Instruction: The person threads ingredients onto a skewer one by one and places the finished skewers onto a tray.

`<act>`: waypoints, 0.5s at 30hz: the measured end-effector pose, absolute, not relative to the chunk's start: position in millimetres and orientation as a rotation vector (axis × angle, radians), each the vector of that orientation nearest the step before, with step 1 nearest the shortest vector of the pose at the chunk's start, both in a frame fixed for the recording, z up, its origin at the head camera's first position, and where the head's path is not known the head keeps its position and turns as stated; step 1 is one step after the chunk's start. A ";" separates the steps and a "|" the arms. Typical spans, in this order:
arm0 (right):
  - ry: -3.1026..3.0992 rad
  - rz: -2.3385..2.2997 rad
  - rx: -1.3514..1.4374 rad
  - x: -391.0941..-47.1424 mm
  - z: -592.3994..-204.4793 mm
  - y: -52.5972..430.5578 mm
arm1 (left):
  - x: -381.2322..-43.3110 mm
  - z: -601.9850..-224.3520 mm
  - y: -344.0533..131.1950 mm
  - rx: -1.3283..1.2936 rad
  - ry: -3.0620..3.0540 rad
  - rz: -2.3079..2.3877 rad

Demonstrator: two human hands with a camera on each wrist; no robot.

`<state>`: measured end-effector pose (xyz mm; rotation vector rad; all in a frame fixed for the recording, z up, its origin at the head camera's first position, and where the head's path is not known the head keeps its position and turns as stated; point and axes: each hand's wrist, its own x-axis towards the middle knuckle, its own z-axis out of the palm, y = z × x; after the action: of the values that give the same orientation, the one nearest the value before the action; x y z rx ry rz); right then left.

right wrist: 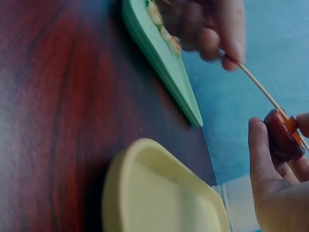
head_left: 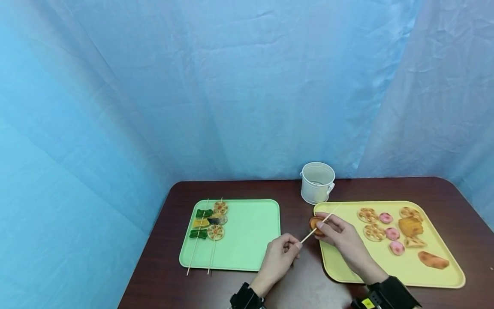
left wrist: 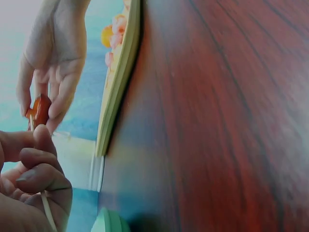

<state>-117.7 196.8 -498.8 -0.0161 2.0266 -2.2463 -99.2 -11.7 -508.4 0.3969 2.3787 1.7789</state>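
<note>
A thin wooden skewer (head_left: 307,236) slants up from my left hand (head_left: 281,254), whose thumb and fingers pinch its lower part. My right hand (head_left: 345,242) holds a rounded, glossy reddish-brown food piece (right wrist: 280,137) between thumb and fingers, above the near-left edge of the yellow tray. In the right wrist view the piece has an orange inner side, and the skewer meets it there. The skewer's tip reaches past the piece. Whether the skewer runs through it or along its side, I cannot tell. The left wrist view shows the brown piece (left wrist: 41,108) between the right fingertips.
The yellow tray (head_left: 347,270) bears lotus root slices (head_left: 374,232), pink rounds (head_left: 392,234), tan pieces and a long brown piece (head_left: 433,260). On the green tray (head_left: 251,227) lie two loaded skewers (head_left: 192,255) with green, yellow and lotus pieces. A white bucket (head_left: 317,184) stands behind.
</note>
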 end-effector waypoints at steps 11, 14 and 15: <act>2.059 -2.182 0.029 -115.1 -499.9 190.3 | -100.9 -505.1 -2.4 0.332 2.390 1.795; 2.054 -2.164 0.024 -113.7 -501.4 187.6 | -101.7 -504.7 0.2 0.331 2.399 1.803; 2.056 -2.162 0.024 -113.4 -502.1 186.8 | -101.9 -504.6 1.0 0.332 2.400 1.811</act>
<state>-113.4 186.8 -502.1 0.0243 2.0563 -2.1620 -101.9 1.0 -504.6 0.3315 2.3997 1.8112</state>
